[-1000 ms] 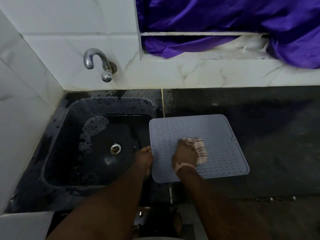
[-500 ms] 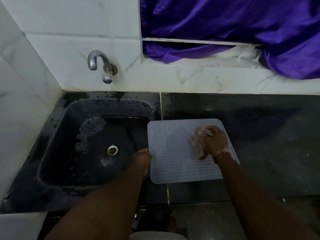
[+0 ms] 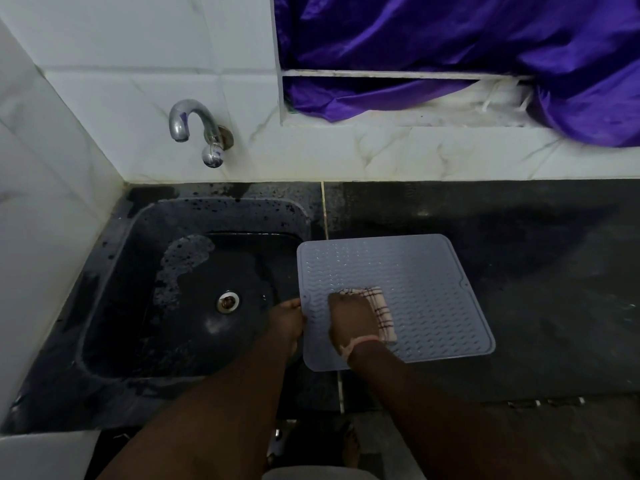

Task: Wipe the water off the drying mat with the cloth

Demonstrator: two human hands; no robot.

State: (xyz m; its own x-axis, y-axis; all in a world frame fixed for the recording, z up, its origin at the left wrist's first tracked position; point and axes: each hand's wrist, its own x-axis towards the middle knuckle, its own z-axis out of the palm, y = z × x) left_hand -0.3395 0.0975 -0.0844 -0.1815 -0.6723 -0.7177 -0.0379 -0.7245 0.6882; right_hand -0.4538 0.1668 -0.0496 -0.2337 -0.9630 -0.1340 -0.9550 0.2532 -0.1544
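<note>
Grey ridged drying mat (image 3: 426,282) lies flat on the dark countertop (image 3: 540,258), its left edge overhanging the rim of the black sink (image 3: 114,271). Right hand (image 3: 351,318) is palm-down on the mat's near-left area, pressing a folded checked cloth (image 3: 382,311) against it; cloth sticks out past the hand on the far and right side. How the fingers lie on the cloth cannot be told, since the back of the hand hides them. Left hand (image 3: 285,318) is at the mat's left edge near the front corner, fingers pinching that edge. A light band sits on the right wrist. Sink has foam patch and a metal drain (image 3: 228,301). Chrome tap (image 3: 199,131) on the white tiled wall above the sink. Purple fabric (image 3: 450,46) hangs over the recessed ledge behind the counter.
</note>
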